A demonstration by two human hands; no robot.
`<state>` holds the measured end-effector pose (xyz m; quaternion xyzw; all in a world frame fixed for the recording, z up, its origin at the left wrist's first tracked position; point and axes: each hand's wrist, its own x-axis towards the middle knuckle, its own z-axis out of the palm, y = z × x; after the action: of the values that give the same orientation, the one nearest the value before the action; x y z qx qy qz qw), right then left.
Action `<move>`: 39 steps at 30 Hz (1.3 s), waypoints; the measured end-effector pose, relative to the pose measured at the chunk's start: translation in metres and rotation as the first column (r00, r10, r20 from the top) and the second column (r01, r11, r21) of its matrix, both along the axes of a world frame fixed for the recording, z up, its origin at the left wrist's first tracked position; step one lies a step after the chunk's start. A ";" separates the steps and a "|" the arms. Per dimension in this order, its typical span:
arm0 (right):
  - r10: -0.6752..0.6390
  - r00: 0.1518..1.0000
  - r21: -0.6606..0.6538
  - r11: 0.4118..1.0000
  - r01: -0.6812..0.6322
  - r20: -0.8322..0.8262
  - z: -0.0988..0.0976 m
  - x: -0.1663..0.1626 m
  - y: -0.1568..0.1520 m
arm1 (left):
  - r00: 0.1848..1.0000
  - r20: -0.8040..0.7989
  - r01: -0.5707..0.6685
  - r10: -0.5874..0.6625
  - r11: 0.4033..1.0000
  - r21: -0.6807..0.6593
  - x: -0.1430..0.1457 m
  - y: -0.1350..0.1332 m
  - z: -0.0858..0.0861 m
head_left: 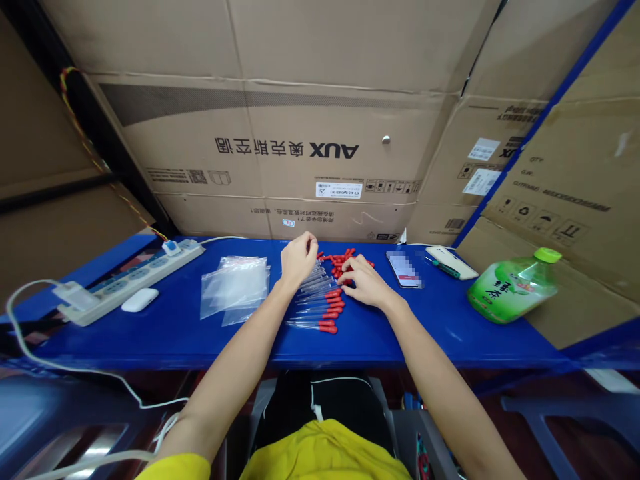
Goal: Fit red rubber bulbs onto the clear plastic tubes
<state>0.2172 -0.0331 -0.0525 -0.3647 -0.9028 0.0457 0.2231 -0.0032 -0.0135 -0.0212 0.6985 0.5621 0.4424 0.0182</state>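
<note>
Several glass droppers with red rubber bulbs [329, 323] lie in a fanned row on the blue table, bulbs toward the right. Farther back, bare glass tubes [316, 283] continue the row, beside a pile of loose red bulbs [345, 255]. My left hand [299, 259] is over the far end of the tubes, fingers pinched together; what they hold, if anything, is hidden. At the right edge of the pile is my right hand [365, 281], its fingers bent and drawn in toward the thumb close to the bulbs. I cannot make out what sits between those fingertips.
Clear plastic zip bags [235, 287] lie left of the tubes. A power strip [135, 280] and white earphone case [140, 300] are farther left. To the right are a phone [404, 269], a green-handled screwdriver [444, 268], a white slab [453, 261] and a green drink bottle [513, 290]. Cardboard walls [280, 120] enclose the table.
</note>
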 end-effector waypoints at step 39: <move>-0.091 0.954 0.036 0.994 0.106 -0.284 -0.002 -0.007 0.007 | 0.959 0.254 0.152 -0.125 0.984 -0.090 0.007 0.006 -0.008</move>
<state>0.2104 -0.0257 -0.0549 -0.3932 -0.8434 0.0630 0.3608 0.0035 -0.0079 -0.0292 0.6736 0.5283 0.4924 0.1569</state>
